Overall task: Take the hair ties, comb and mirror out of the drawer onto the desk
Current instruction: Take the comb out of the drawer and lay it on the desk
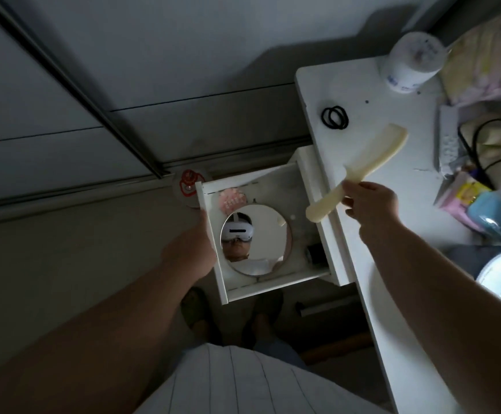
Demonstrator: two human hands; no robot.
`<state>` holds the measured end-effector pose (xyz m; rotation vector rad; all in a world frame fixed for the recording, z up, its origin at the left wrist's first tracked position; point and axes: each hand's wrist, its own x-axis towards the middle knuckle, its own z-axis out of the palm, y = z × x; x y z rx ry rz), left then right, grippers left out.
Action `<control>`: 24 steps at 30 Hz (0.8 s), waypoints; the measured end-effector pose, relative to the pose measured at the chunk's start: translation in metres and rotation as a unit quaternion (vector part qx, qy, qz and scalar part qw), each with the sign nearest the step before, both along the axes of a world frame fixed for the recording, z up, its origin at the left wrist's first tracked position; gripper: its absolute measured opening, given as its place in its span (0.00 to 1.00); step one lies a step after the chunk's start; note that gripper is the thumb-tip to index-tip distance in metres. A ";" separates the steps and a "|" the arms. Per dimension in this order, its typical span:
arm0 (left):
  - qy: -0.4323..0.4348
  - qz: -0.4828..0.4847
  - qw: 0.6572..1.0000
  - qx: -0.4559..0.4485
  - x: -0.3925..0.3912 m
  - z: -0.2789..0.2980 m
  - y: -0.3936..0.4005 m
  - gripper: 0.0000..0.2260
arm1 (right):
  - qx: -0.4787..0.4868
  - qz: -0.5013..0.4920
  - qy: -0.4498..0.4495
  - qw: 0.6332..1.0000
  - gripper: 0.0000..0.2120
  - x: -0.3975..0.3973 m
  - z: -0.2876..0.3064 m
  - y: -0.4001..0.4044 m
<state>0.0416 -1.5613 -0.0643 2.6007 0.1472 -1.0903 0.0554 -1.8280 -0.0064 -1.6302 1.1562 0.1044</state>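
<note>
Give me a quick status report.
Right hand holding comb above desk; left hand on drawer. Hair ties out. Mirror in drawer.

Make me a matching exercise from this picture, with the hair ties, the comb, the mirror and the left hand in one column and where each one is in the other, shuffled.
Things:
1. hair ties
2. comb
3. mirror
4. left hand

Places:
A. lying flat inside the open drawer
B. resting on the drawer's front edge
C. lying on the white desk
D. held in the right hand above the desk edge

Pairs: 1-C, 2-D, 3-A, 4-B
</note>
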 end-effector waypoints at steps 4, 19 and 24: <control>0.008 0.027 1.000 0.006 -0.001 0.002 -0.011 0.36 | -0.006 -0.037 0.000 0.999 0.05 0.021 -0.006 -0.025; 0.009 0.059 0.998 0.033 -0.003 0.005 -0.021 0.38 | 0.028 -0.029 0.068 0.997 0.08 0.064 -0.018 -0.048; 0.013 0.068 0.997 0.023 -0.004 0.005 -0.018 0.38 | 0.003 0.017 0.099 0.995 0.10 0.066 -0.023 -0.052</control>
